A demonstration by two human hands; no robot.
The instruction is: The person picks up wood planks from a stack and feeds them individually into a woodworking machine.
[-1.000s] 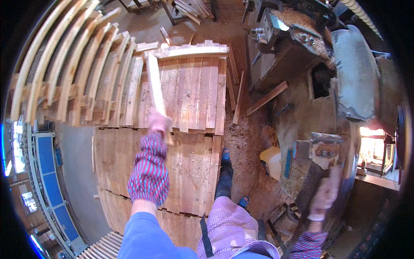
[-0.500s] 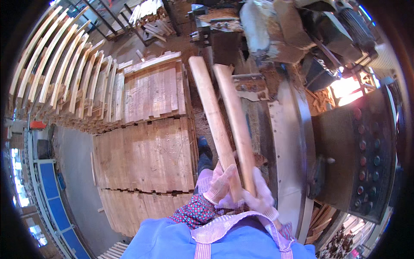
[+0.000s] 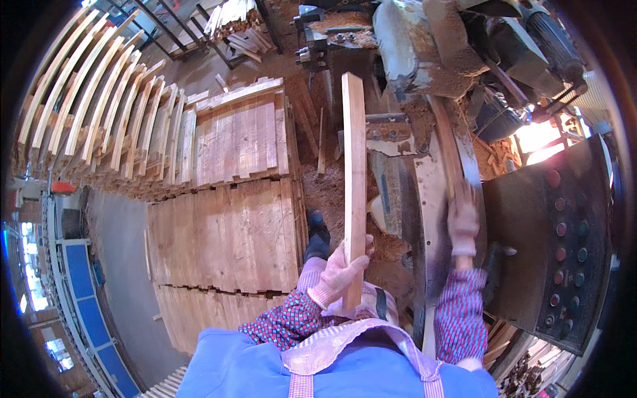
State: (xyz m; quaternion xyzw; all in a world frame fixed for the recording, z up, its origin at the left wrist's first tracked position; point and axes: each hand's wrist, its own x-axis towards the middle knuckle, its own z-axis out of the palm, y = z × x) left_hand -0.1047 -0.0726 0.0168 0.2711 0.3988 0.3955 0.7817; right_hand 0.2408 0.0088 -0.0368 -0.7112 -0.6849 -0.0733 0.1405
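My left hand (image 3: 338,275), in a pale work glove, is closed around the lower part of a long squared wooden strip (image 3: 355,166). That strip points away from me, its far end raised. Off to the right, my gloved right hand (image 3: 463,229) is on the near end of a second wooden strip (image 3: 446,142), somewhat smeared by motion. This strip lies along the metal machine bed (image 3: 434,225), and its far end runs up to the dusty machine housing (image 3: 434,53). The right fingertips are partly hidden.
Large stacks of boards (image 3: 222,232) stand on my left, with crosswise strips (image 3: 86,93) piled beyond. A dark control panel (image 3: 564,245) with several round buttons is at the far right. Sawdust and loose strips (image 3: 322,142) lie on the floor between the stacks and the machine.
The two strips, held together before me, are now apart. My right hand has moved right and forward, laying one on the machine bed. The left-hand strip has swung more upright in view.
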